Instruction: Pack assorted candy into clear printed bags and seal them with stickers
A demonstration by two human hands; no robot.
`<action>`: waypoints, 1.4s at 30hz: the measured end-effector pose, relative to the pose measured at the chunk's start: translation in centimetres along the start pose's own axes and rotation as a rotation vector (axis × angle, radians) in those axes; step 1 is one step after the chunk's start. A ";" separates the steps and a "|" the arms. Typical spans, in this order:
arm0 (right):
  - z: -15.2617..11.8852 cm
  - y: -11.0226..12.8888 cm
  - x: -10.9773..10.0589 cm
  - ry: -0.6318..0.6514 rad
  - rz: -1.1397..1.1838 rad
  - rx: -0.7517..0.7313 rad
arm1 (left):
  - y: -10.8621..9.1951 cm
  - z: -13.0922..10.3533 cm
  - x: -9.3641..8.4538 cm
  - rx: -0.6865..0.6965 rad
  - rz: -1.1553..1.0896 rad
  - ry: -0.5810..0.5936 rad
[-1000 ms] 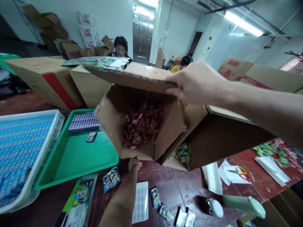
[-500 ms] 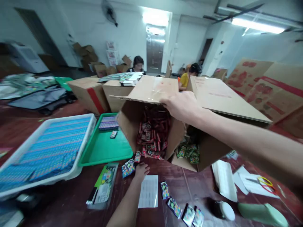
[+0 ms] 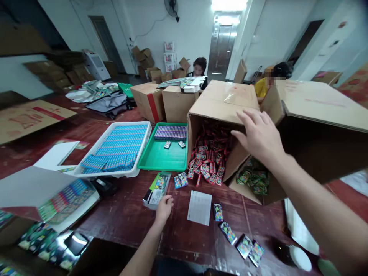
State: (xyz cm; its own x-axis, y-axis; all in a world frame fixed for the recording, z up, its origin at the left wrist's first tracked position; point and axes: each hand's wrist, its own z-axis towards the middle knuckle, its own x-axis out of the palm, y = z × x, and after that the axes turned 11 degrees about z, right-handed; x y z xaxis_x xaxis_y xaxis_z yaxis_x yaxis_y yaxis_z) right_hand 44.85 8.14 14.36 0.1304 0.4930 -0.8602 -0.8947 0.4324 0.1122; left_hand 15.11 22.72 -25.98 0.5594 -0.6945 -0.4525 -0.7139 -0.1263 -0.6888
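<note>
The person's right hand (image 3: 260, 132) is open and empty, fingers spread, raised in front of the right side of a large brown cardboard box (image 3: 221, 96), whose mouth faces the near edge of the dark red wooden table (image 3: 184, 237). Small shiny red packets (image 3: 205, 165) lie heaped inside it, spilling up to its lower lip. A second brown cardboard box (image 3: 313, 96) stands to the right, with small green packets (image 3: 255, 180) at its front left corner.

The left hand (image 3: 164, 209) is low over the table, fingers loosely curled, by the near right corner of a flat clear plastic pouch with green and black print (image 3: 158, 188); from here I can't tell if it grips anything. Beyond the pouch sits a shallow green plastic tray (image 3: 162, 159), and against that tray's left edge a white plastic basket of blue packs (image 3: 138, 172).
</note>
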 end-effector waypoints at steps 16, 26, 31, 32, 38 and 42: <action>10.4 11.4 59.2 0.293 0.657 0.958 | -16.1 48.1 -17.2 0.600 0.598 -0.338; 18.1 2.7 74.6 0.271 0.236 0.917 | -19.2 63.9 -12.0 0.748 0.817 -0.315; 17.5 1.7 78.2 0.261 0.099 0.821 | -18.0 66.2 -9.7 0.703 0.851 -0.333; 17.3 1.6 78.4 0.260 0.082 0.804 | -17.7 66.2 -9.4 0.690 0.854 -0.335; 15.7 2.2 77.1 0.272 0.035 0.744 | -16.3 63.7 -9.2 0.661 0.867 -0.334; 13.5 3.8 74.9 0.279 0.031 0.734 | -14.7 60.8 -9.6 0.656 0.879 -0.341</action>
State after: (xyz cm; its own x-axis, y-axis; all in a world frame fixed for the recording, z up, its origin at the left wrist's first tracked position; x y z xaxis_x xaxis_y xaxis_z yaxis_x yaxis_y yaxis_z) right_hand 57.05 56.93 -42.94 -0.0897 0.3470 -0.9336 -0.3720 0.8578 0.3546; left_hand 45.87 74.34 -45.96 0.1328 -0.1192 -0.9839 -0.6128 0.7703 -0.1760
